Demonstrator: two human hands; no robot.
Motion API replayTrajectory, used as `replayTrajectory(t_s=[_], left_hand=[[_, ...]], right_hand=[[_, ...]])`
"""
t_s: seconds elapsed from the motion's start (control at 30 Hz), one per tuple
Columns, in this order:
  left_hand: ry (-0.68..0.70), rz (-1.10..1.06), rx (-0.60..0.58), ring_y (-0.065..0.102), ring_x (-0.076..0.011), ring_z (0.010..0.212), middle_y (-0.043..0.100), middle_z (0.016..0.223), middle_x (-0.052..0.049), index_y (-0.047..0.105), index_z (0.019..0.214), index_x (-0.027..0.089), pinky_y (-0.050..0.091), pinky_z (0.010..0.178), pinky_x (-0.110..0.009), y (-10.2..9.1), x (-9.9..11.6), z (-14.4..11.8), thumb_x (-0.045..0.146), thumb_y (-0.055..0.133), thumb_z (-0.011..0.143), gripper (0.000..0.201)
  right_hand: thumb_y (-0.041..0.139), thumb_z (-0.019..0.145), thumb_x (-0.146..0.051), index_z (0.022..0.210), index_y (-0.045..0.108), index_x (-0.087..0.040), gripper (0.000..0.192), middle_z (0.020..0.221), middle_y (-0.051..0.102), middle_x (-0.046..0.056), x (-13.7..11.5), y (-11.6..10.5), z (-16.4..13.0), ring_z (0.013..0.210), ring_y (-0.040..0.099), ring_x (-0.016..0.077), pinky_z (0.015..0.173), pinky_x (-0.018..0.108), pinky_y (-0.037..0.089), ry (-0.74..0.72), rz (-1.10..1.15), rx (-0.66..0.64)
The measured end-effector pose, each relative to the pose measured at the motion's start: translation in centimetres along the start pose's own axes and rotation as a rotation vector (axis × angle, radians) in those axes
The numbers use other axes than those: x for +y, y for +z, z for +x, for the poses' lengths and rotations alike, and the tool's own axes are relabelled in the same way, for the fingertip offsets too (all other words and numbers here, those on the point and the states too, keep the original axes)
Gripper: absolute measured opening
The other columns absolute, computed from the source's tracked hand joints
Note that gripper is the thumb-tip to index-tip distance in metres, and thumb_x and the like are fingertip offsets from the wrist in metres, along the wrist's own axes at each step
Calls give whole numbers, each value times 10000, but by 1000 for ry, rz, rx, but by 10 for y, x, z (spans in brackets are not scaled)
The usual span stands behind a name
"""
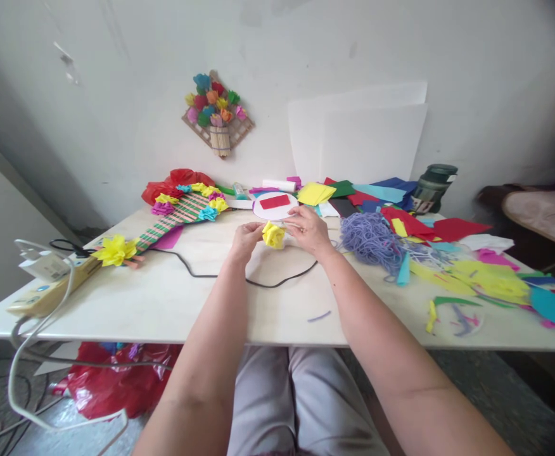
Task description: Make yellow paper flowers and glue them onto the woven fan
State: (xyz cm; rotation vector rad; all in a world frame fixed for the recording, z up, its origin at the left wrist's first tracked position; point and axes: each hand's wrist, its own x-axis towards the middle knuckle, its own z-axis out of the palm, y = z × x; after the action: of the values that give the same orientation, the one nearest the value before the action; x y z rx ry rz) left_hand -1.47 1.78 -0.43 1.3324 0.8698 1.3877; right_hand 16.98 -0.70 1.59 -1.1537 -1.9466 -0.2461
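Observation:
Between my two hands, just above the table, is a yellow paper flower (274,235). My left hand (248,242) pinches its left side with closed fingers. From the right, my right hand (307,229) has its fingers pressed together at the flower's edge. Right behind them lies a white oval card (275,205) with a red paper rectangle (274,201) on it. To the left rests a woven green and tan fan-shaped piece (173,223), edged with yellow, pink and blue paper flowers.
A tangle of purple yarn (370,239) and scattered coloured paper (486,278) cover the right side. A dark bottle (433,188) stands at the back right. A power strip (54,288) sits at the left edge, and a black cable (277,285) crosses the table.

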Motion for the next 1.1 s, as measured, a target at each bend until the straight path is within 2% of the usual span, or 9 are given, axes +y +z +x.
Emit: replayTrajectory(t_s=[0.1, 0.17, 0.27, 0.37, 0.5, 0.6, 0.73, 0.93, 1.1], left_hand=[[59, -12, 141, 571, -137, 601, 632, 596, -36, 704, 696, 133, 462, 582, -252, -3, -2, 4, 503, 758, 554, 400], [95, 15, 230, 550, -116, 578, 629, 603, -26, 709, 721, 143, 423, 531, -219, -6, -4, 7, 485, 727, 597, 364], [133, 36, 306, 471, -78, 481, 580, 546, 3, 707, 717, 153, 352, 452, -199, -8, -6, 10, 451, 696, 634, 309], [128, 2, 312, 389, -59, 393, 536, 497, 23, 703, 727, 156, 296, 388, -203, -8, -6, 11, 459, 690, 633, 318], [132, -39, 304, 391, -58, 352, 510, 458, 31, 695, 749, 145, 244, 347, -199, -5, -4, 9, 489, 696, 623, 367], [144, -61, 268, 460, -70, 374, 552, 497, 13, 686, 765, 134, 266, 346, -192, -2, -1, 7, 502, 702, 619, 396], [142, -47, 244, 478, -76, 370, 568, 517, 7, 687, 795, 130, 271, 336, -194, 0, -1, 5, 521, 700, 623, 428], [170, 41, 270, 389, -47, 327, 556, 516, 27, 702, 823, 139, 257, 329, -201, 0, -3, 5, 491, 691, 650, 392], [145, 70, 297, 444, -70, 339, 563, 507, 22, 698, 844, 136, 278, 330, -201, 0, -2, 6, 455, 683, 664, 366]], right_hand=[[453, 881, -331, 811, 701, -186, 296, 953, 661, 88, -4, -3, -1, 895, 575, 199, 782, 300, 414, 39, -90, 105], [411, 894, -355, 740, 674, -181, 352, 820, 665, 85, -7, -3, -3, 792, 584, 186, 696, 282, 403, 126, -148, 80], [438, 866, -347, 745, 657, -194, 293, 788, 676, 67, -8, -2, -4, 765, 589, 188, 652, 271, 391, 271, -245, -46], [500, 801, -275, 935, 654, -202, 217, 983, 681, 76, -5, 1, -5, 905, 595, 219, 714, 288, 420, 341, -304, -224], [543, 740, -228, 1139, 585, -153, 407, 1167, 604, 159, -2, 7, -6, 1046, 566, 293, 846, 367, 432, 372, -350, -466], [558, 725, -219, 1205, 537, -140, 486, 1188, 576, 188, -1, 13, -7, 1069, 557, 325, 865, 402, 435, 394, -362, -546], [563, 725, -190, 1205, 531, -147, 483, 1193, 554, 194, 3, 22, -10, 1103, 533, 314, 872, 396, 438, 403, -383, -543], [549, 761, -228, 1168, 571, -144, 416, 1155, 573, 182, 5, 28, -11, 1098, 526, 297, 887, 381, 419, 387, -427, -511], [555, 773, -280, 1085, 629, -154, 345, 1056, 622, 175, 4, 25, -11, 1061, 545, 292, 875, 385, 408, 361, -464, -413]])
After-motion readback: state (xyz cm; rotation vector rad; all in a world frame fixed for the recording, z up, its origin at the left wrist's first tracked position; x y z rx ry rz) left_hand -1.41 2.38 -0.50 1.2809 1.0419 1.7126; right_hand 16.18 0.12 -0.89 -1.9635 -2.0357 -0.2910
